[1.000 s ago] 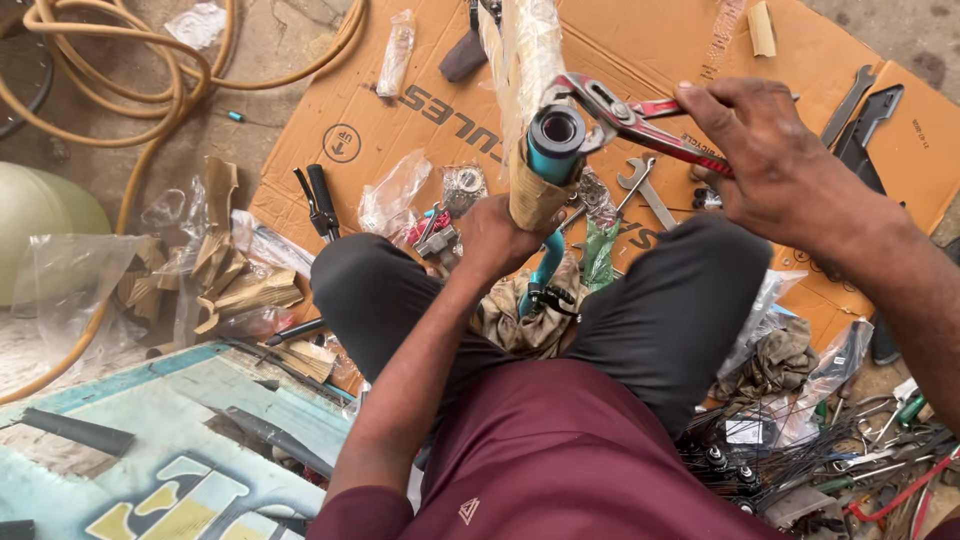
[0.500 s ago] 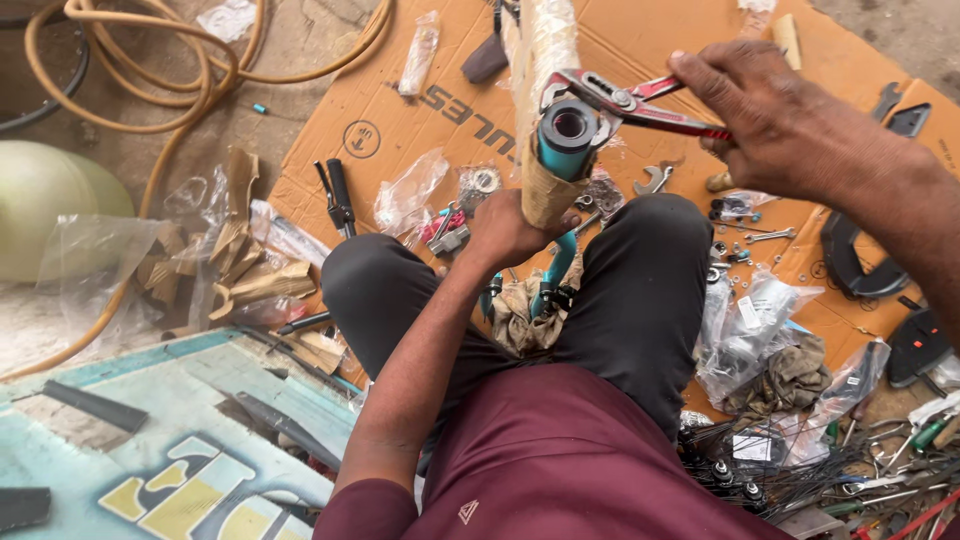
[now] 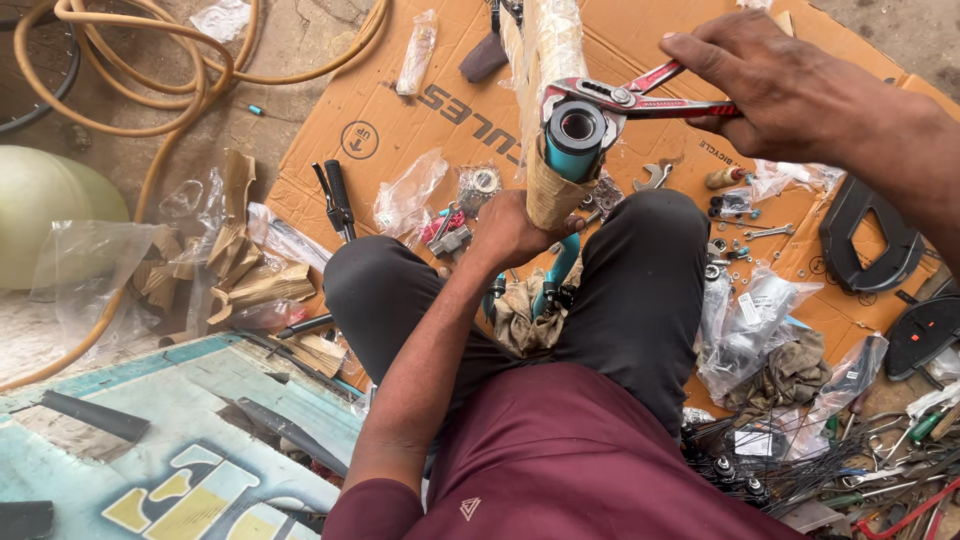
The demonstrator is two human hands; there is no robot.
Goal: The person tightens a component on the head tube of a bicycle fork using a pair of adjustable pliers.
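A teal bicycle frame tube (image 3: 574,150), wrapped in brown paper and clear plastic, stands upright between my knees with its open end facing me. My left hand (image 3: 510,232) grips the paper-wrapped tube just under that end. My right hand (image 3: 770,75) holds the red handles of adjustable pliers (image 3: 640,100), whose jaws sit around the tube's top rim. I am seated in black trousers and a maroon shirt.
A flattened cardboard sheet (image 3: 400,110) lies on the ground with spanners (image 3: 655,178), small parts and plastic bags (image 3: 405,195) on it. Black pliers (image 3: 337,198) lie at left. A tan hose (image 3: 150,60) coils at upper left. Cables and tools (image 3: 800,470) pile at lower right.
The view has shifted, so tube and hands sit a little higher and to the right in view. My right hand has swung the pliers' handles slightly; my left hand's grip is unchanged.
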